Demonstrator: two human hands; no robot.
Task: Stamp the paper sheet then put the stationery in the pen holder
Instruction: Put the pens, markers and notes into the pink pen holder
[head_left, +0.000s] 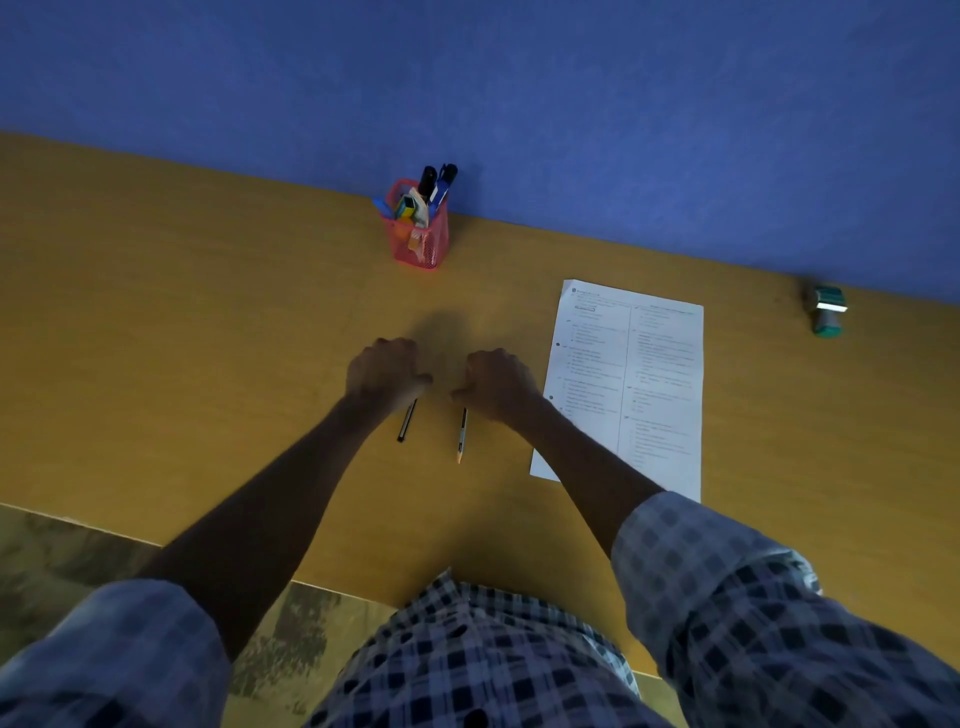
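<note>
Lying flat toward the desk's (208, 322) right side, the paper sheet (631, 384) has print on it; the right forearm crosses its near-left corner. Stamp (827, 310) sits well apart at the far right edge, by the blue wall (571, 93). Left hand (384, 371) is curled knuckles-up over a black pen (407, 421), right hand (500, 384) likewise over a pencil (462, 435); both tools stick out toward the near edge. Cannot tell if either is actually gripped. Red mesh pen holder (422, 241) stands at the far edge, mid desk, w/ markers, highlighters etc. inside.
</note>
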